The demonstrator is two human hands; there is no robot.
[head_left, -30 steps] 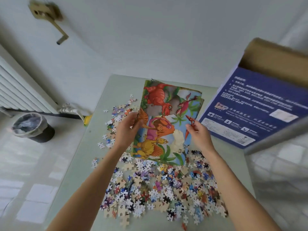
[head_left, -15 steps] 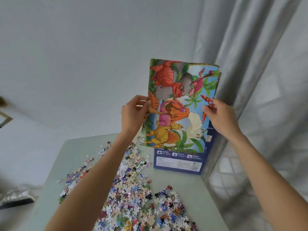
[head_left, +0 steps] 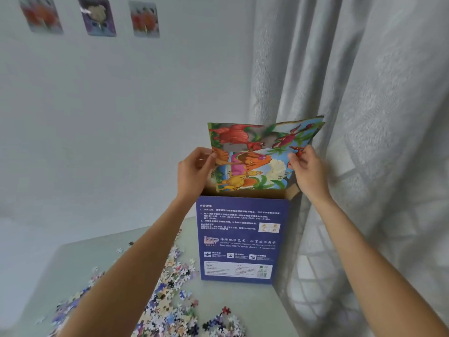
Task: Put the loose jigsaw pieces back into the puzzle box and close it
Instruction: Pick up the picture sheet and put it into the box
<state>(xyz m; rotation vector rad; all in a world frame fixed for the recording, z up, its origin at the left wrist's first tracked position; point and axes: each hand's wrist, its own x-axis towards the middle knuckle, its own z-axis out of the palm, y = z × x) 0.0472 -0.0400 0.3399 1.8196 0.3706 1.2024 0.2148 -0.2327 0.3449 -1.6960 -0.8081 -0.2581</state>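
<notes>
Left hand [head_left: 193, 172]: pinches the left edge of the dinosaur picture sheet [head_left: 255, 158]. Right hand [head_left: 307, 170]: pinches its right edge. Sheet: upright, top bent toward the curtain [head_left: 364, 117], lower edge inside the open top of the blue puzzle box [head_left: 240, 239]. Box: stands on end at the tabletop's [head_left: 73, 268] far right corner. Loose jigsaw pieces [head_left: 170, 300]: scattered left of and nearer than the box. Wall, far left: three blurred pictures [head_left: 97, 17].

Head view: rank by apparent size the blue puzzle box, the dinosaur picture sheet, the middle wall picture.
1. Blue cardboard puzzle box, largest.
2. Colourful dinosaur picture sheet, its lower edge hidden inside the box.
3. Middle purple wall picture, smallest, though it hangs farther away.
</notes>
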